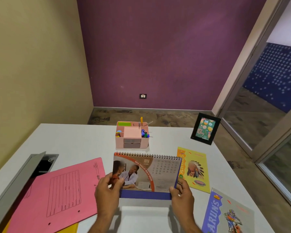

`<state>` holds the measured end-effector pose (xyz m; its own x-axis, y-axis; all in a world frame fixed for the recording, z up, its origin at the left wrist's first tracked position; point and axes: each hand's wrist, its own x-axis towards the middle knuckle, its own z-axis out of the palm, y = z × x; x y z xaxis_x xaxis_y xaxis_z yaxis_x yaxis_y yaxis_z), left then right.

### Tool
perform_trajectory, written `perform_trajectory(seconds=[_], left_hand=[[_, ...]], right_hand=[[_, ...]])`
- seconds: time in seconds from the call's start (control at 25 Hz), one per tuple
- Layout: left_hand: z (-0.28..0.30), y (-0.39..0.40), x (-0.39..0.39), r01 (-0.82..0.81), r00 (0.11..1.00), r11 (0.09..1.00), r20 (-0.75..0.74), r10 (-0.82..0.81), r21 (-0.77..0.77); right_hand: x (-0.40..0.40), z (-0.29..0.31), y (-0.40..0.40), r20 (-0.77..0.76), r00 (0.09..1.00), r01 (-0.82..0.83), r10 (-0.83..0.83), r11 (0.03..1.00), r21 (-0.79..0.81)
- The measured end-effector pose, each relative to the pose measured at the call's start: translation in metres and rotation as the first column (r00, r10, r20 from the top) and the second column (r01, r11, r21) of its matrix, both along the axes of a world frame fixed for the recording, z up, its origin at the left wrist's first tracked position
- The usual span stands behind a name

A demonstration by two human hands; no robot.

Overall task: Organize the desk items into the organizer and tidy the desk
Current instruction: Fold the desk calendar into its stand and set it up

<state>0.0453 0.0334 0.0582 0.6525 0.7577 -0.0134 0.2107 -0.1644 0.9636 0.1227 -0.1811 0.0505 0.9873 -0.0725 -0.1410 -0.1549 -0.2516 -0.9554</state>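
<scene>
Calendar (pixel 147 172) pinched at both lower corners by left hand (pixel 106 192) and right hand (pixel 181 195); best stood upright just before the organizer (pixel 132 136).

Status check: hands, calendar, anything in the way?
Both hands, left hand and right hand, grip the desk calendar by its lower corners. Organizer behind it, apart. Nothing between them.
</scene>
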Motion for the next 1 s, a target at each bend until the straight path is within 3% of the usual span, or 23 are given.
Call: perform_trajectory(seconds=[0.32, 0.52, 0.76, 1.0], left_hand=[[-0.031, -0.012, -0.018, -0.083, 0.991, 0.996, -0.105, 0.081, -0.022], [-0.054, -0.013, -0.025, -0.083, 0.982, 0.997, -0.173, 0.080, -0.008], [-0.065, -0.023, -0.034, -0.126, 0.985, 0.992, -0.119, 0.129, 0.031], [-0.064, -0.031, -0.041, -0.186, 0.983, 0.970, -0.040, 0.182, -0.154]], right_hand=[[-0.010, -0.038, 0.008, 0.045, 0.994, 0.110, -0.103, 0.973, -0.205], [-0.017, -0.057, 0.005, 0.004, 0.990, 0.139, -0.141, 0.966, -0.219], [-0.024, -0.058, 0.003, -0.032, 0.976, 0.208, -0.217, 0.962, -0.177], [-0.028, -0.055, -0.001, -0.128, 0.964, 0.221, -0.233, 0.970, -0.096]])
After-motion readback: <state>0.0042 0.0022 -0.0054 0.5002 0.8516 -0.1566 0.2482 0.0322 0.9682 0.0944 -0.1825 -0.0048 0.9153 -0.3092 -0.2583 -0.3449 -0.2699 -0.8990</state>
